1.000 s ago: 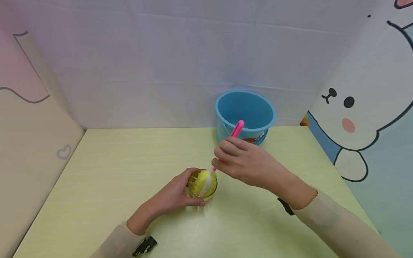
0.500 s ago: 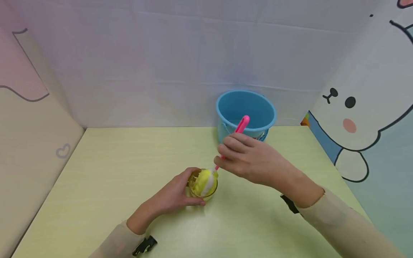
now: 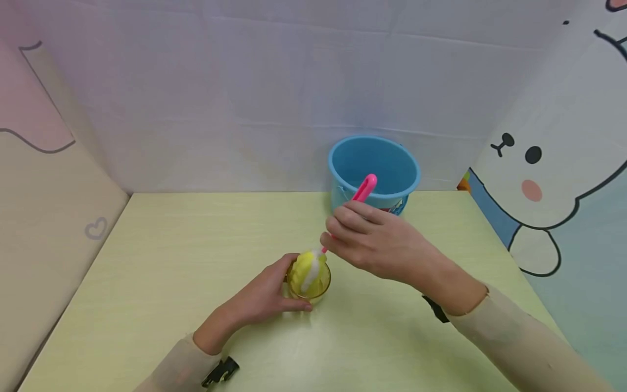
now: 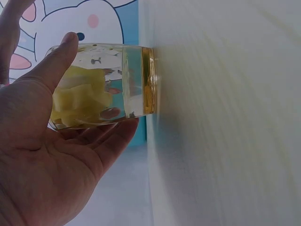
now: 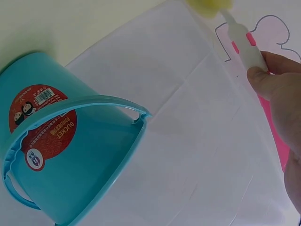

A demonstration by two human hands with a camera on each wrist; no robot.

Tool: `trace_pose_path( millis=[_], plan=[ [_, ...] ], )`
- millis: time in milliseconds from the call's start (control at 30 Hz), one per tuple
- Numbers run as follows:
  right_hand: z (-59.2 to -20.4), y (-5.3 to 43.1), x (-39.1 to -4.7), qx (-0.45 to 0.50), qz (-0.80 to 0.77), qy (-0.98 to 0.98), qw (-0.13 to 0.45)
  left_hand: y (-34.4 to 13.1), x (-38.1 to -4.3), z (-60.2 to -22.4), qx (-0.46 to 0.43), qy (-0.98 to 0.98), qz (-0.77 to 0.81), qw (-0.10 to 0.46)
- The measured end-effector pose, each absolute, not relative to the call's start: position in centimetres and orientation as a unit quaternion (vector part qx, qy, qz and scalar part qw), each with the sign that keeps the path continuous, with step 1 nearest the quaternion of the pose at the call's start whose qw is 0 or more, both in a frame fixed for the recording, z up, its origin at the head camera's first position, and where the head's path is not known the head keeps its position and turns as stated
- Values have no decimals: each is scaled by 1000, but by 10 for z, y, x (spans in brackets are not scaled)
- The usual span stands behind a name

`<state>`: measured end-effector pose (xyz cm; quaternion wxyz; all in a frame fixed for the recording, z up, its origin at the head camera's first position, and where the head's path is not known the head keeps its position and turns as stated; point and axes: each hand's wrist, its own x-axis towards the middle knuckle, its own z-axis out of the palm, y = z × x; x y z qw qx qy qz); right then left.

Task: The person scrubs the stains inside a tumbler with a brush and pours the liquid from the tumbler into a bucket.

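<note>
Fingers of our left hand (image 3: 264, 291) and their thumb clasped one clear glass (image 4: 110, 82), upright on the table (image 3: 220, 234); above them, our right hand (image 3: 367, 239) gripped one pink-and-white brush (image 5: 244, 42), its yellow head (image 3: 306, 274) inside; beyond those fingers, we recorded one blue bucket (image 5: 101, 146).

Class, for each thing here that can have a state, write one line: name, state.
Amber-tinted clear glass cup: upright, gripped by the left hand.
Brush with pink-and-white handle: tilted, held by the right hand, its yellow-and-white sponge head partly inside the cup.
Round blue plastic bucket: upright, open-topped.
Curved blue bucket handle: lowered, below the rim.
</note>
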<state>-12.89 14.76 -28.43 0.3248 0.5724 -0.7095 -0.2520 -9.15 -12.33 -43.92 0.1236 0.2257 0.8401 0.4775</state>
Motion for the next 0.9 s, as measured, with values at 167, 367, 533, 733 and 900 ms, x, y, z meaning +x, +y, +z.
trace_pose_path(
  millis=[167,367,533,733,900],
  plan=[
    [-286,144,-130,568,-264,-714,313,-123,-92,-440,223,841,477,125],
    [-292,138,-132,568,-270,-716,303,-123,-92,-440,220,843,474,128],
    [-298,133,-133,572,-284,-709,300,-122,-92,-439,221,844,473,127],
    [-302,128,-133,580,-296,-695,307,-123,-91,-439,224,844,472,123],
    [-298,129,-130,582,-297,-701,286,-122,-90,-438,225,845,469,123]
  ],
)
